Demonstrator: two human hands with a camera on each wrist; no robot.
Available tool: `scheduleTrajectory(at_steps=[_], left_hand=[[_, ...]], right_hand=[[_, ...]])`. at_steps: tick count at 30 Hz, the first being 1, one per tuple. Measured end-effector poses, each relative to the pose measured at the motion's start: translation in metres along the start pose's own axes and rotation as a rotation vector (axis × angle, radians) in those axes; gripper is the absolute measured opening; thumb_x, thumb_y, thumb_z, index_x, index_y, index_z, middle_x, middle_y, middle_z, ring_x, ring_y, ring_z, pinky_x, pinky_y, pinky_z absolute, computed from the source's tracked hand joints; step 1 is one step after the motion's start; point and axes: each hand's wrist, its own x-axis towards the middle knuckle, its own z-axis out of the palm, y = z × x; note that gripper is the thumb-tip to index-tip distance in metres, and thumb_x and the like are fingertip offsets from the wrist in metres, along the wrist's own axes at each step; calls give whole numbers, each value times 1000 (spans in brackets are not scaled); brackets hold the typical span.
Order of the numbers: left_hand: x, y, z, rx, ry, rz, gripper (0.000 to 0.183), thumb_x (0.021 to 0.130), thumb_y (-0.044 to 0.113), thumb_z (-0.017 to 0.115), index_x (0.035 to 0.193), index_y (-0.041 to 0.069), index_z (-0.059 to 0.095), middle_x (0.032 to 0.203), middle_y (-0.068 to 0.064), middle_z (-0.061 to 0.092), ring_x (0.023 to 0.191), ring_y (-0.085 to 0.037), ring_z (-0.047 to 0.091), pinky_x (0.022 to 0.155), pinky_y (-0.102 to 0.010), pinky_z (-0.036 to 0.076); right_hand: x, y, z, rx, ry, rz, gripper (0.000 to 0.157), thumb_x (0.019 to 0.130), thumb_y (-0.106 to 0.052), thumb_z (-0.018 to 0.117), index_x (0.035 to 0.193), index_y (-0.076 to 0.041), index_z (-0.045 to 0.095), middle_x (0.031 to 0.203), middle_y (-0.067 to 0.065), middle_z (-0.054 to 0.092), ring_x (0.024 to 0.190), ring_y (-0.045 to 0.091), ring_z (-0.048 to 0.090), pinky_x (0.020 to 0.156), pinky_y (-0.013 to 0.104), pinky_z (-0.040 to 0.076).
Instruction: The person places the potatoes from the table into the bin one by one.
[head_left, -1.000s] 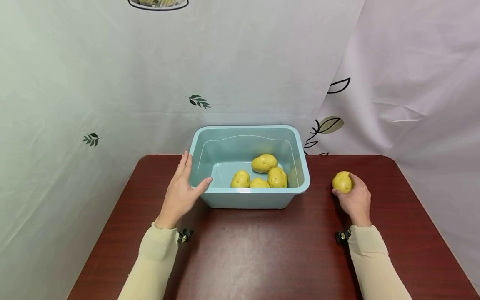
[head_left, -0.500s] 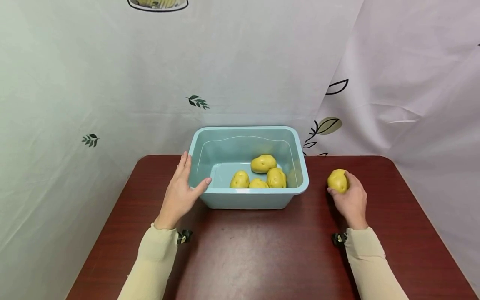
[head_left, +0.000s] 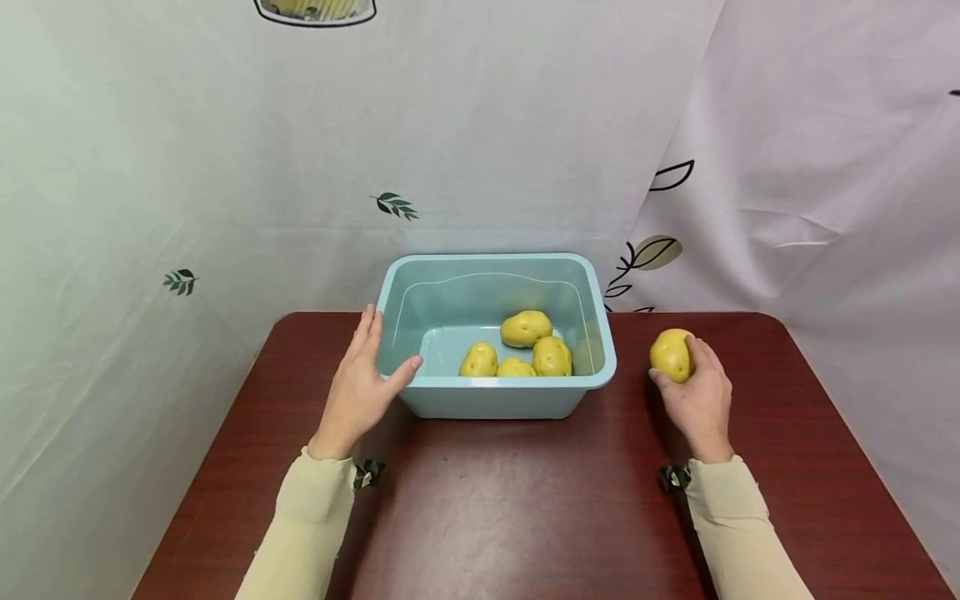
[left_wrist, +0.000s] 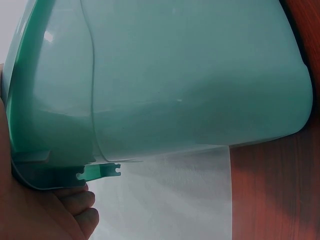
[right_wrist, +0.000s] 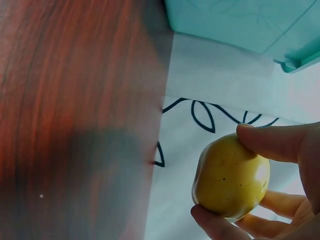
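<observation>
A yellow potato [head_left: 671,356] is held between the thumb and fingers of my right hand [head_left: 699,400], to the right of the light-blue plastic bin [head_left: 495,400]. In the right wrist view this potato [right_wrist: 230,177] hangs in the air, with a blurred shadow on the tabletop. My left hand [head_left: 358,387] rests against the bin's left front corner, its fingers straight along the left rim and the thumb over the front rim. Inside the bin lie several more potatoes [head_left: 527,328], mostly toward the right; the front wall partly hides the nearer ones.
The bin stands at the back of a dark red wooden table [head_left: 487,517]. A pale cloth [head_left: 480,125] printed with leaves hangs behind and beside the table. Each wrist carries a small dark strap piece [head_left: 369,473].
My right hand has raised the potato and carried it a little left, toward the bin. The left hand and the bin stay in place; the head view shifts slightly.
</observation>
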Motion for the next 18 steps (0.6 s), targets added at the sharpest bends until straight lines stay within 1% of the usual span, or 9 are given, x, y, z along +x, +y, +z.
scheduleTrajectory(at_steps=[11,18], left_hand=[[-1,0,0,0,-2,-8,92,82,60,56,148,10,16,154,9,3,141,-15,10,104,-51,26],[0,0,0,-1,-8,-5,93,82,60,56,148,9,15,154,9,2,141,-15,10,104,-51,26]], right_hand=[[-1,-15,-4,52,78,-78,70,70,-13,80,132,-2,51,132,16,51,118,37,48,94,53,36],[-2,-24,-5,73,91,-82,69,69,-15,81,131,-3,52,132,16,51,119,36,48,96,51,36]])
